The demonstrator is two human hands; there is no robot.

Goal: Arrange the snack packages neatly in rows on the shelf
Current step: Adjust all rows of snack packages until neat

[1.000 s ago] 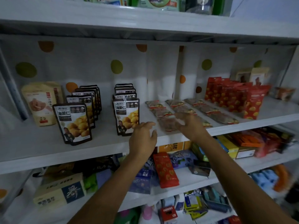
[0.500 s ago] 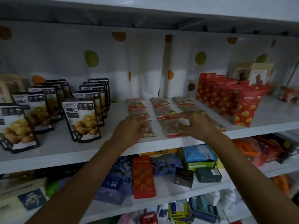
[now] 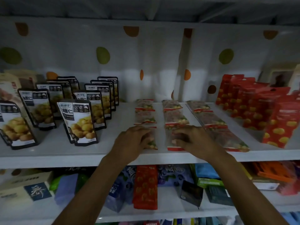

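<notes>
On the shelf (image 3: 48, 153), flat packets (image 3: 176, 117) lie in three near-to-far rows at centre. The left hand (image 3: 133, 142) rests with fingers laid flat on the left row's near packet. The right hand (image 3: 193, 140), fingers spread, presses the middle row's near packet. The right row runs askew. Black pouches (image 3: 78, 120) on the left and red pouches (image 3: 259, 108) on the right stand in rows. Judged mostly done; the near packets and right row need squaring.

Nine flat snack packets (image 3: 176, 118), two hands (image 3: 133, 142)
</notes>
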